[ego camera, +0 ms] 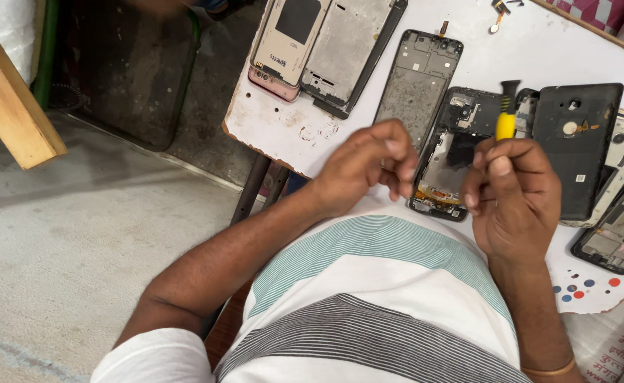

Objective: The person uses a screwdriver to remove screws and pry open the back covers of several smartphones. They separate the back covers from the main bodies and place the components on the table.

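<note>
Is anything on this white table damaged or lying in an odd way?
Yes. The white table has a chipped, worn left edge. Opened phones lie on it without order, and two phone frames overhang its far edge. The right hand holds a yellow-handled screwdriver.

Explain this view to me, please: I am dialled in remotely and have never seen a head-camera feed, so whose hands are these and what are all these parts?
This single picture comes from a camera worn on the person's head, looking down over their striped shirt at their own two bare hands. No machine is involved. The right hand grips a small screwdriver with a yellow and black handle, pointing up. The left hand has its fingers curled together; whether it pinches something small cannot be told. Both hover over an opened black phone with exposed insides on a worn white board. Around it lie a bare grey phone frame, a black plastic back cover and more dismantled phone shells.
</note>
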